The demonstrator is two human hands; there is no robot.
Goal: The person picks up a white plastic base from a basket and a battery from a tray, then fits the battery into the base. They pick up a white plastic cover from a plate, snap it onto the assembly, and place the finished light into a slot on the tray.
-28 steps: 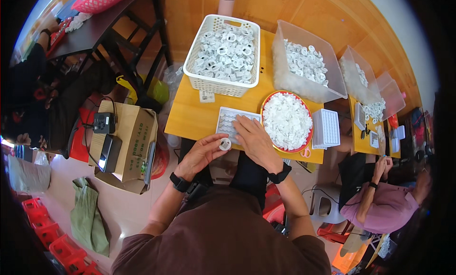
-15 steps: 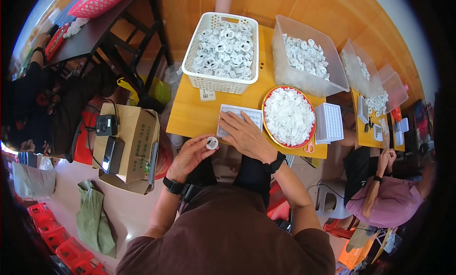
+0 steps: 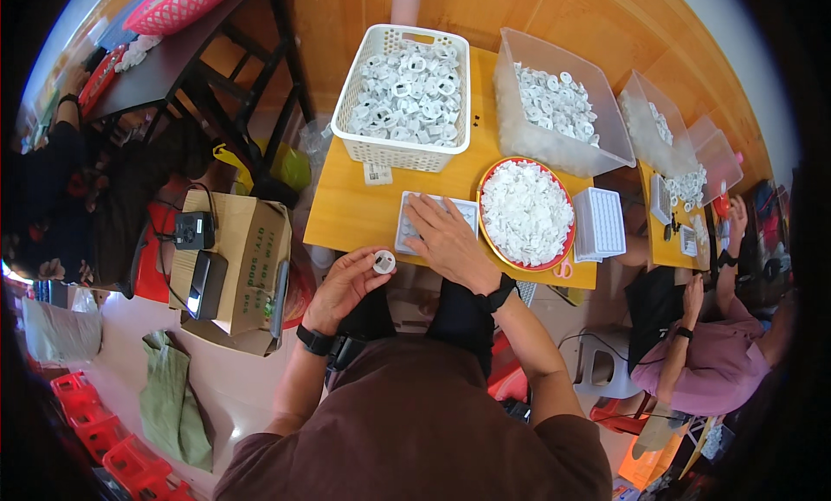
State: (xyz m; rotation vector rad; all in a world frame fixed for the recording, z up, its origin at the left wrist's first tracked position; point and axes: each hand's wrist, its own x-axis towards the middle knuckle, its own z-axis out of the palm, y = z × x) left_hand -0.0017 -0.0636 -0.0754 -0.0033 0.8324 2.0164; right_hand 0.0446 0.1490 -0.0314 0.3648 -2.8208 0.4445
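Observation:
My left hand (image 3: 344, 286) pinches a small round white plastic part (image 3: 384, 262) with a dark opening in its middle, just off the table's front edge. My right hand (image 3: 449, 248) lies over a shallow white compartment tray (image 3: 467, 208), its fingers stretched out and slightly apart. The fingertips reach down onto the tray's cells, and the palm hides the tray's front right part. Beside the tray, to the right, stands a red-rimmed round dish (image 3: 482, 201) heaped with small white pieces. Behind the tray is a white perforated basket (image 3: 402, 155) full of similar round parts.
A clear bin (image 3: 563, 159) of white parts stands at the back right of the yellow table (image 3: 342, 215). Stacked white trays (image 3: 600, 224) and pink scissors (image 3: 563, 269) lie right of the dish. A cardboard box (image 3: 247, 267) stands left. Another person (image 3: 705, 362) sits at right.
My right hand has shifted slightly right and toward me over the tray, uncovering more cells at its left. My left hand keeps the round part, barely moved. The person at right has raised an arm.

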